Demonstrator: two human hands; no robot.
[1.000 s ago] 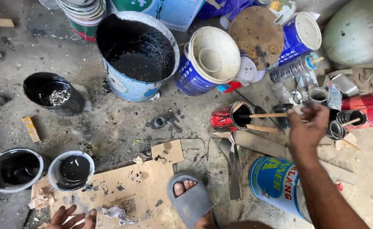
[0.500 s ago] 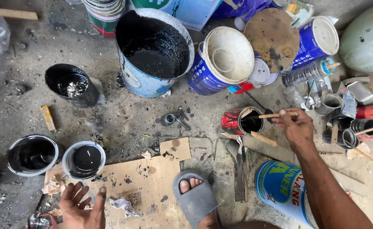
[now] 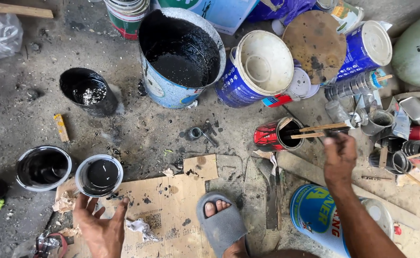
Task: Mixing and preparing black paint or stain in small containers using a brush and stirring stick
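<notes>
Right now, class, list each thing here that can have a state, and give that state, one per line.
Large bucket: open, black liquid inside.
Red can: lying on its side, sticks poking out.
Small white tub: open, black inside.
Blue-and-white bucket: tipped, empty.
Right hand: at the sticks.
Left hand: spread on cardboard.

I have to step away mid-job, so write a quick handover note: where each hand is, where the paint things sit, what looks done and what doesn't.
Left hand: open, empty, fingers spread on the cardboard, just below the small white cup of black paint.
Right hand: at the ends of the wooden sticks lying across the red can; whether it grips them is unclear.
Beside the cup sits a bowl of black paint; the big bucket holds black paint.
Done: cup and bowl filled.
Left: sticks not yet lifted from the can.
</notes>
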